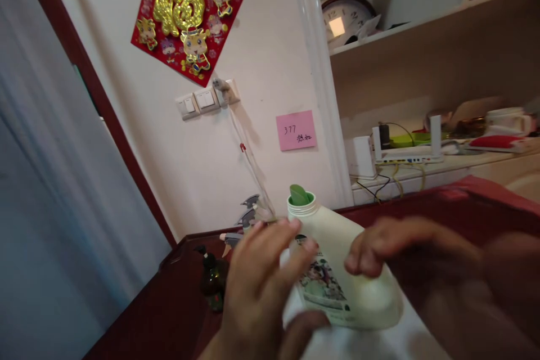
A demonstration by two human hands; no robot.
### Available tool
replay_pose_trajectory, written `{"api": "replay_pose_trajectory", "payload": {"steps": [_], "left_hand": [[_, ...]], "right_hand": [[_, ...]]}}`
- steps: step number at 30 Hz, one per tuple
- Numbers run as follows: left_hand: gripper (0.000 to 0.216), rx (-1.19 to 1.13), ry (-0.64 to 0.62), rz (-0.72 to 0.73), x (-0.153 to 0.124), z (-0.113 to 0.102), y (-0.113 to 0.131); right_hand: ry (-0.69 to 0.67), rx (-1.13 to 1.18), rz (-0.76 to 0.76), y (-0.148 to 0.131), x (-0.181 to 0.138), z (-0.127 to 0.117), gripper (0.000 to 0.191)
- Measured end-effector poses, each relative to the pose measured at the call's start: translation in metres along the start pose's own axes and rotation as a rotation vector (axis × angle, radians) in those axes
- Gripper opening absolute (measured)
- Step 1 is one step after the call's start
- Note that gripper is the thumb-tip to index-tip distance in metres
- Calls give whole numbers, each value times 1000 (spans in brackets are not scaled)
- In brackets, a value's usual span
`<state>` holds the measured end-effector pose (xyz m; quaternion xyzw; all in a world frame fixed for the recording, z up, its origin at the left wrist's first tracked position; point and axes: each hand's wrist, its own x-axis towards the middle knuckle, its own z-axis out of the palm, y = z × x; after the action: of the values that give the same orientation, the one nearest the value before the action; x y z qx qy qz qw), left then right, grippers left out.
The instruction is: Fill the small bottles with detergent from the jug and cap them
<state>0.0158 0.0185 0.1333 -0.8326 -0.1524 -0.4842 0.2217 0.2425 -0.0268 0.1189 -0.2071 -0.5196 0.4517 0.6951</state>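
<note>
A pale green plastic bottle [333,225] stands tilted in the picture, its threaded neck uncapped and a green pouring spout [299,196] showing inside. Its front carries a printed label [323,281]. My left hand [264,281] is raised in front of the bottle's left side, fingers apart and nothing in them; it covers part of the label. On the other side, my right hand [392,244] arches beside the bottle with bent fingers, smeared by motion. Its thumb is not clear, and whether the fingertips touch the bottle I cannot tell. Beneath the bottle lies a white surface [415,323].
A dark pump bottle [213,281] stands left on the dark red table [169,306], near several grey-headed spray bottles [248,208]. Behind are a wall with a pink note [296,130], sockets [206,99] with a plugged cable, and a shelf holding a white router [409,153].
</note>
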Motion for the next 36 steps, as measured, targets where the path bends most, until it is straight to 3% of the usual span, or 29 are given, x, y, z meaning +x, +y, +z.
{"api": "replay_pose_trajectory", "payload": {"steps": [1,3,6,10,14,21,25,30,36], "left_hand": [[43,-81,19,-136,13,0,-8],[27,-276,51,-445,39,6,-28],[44,-557,62,-872,72,32,-67],[62,-586,-28,-1036,92,78,-122],[67,-555,-183,-1157,100,117,-151],[65,-496,-437,-1249,118,159,-160],[71,-461,-553,-1291,122,171,-162],[79,-449,-614,-1305,120,177,-167],[56,-413,-646,-1309,115,184,-173]], "right_hand": [[-21,-130,-19,-6,14,-3,59],[166,-283,-129,-9,45,-9,66],[249,-437,-106,7,92,-25,77],[253,-580,-51,38,147,-50,78],[238,-729,34,56,184,-58,65],[227,-860,243,72,226,-53,43],[230,-850,344,78,240,-53,38],[249,-838,410,77,244,-55,34],[239,-843,447,69,242,-53,37]]}}
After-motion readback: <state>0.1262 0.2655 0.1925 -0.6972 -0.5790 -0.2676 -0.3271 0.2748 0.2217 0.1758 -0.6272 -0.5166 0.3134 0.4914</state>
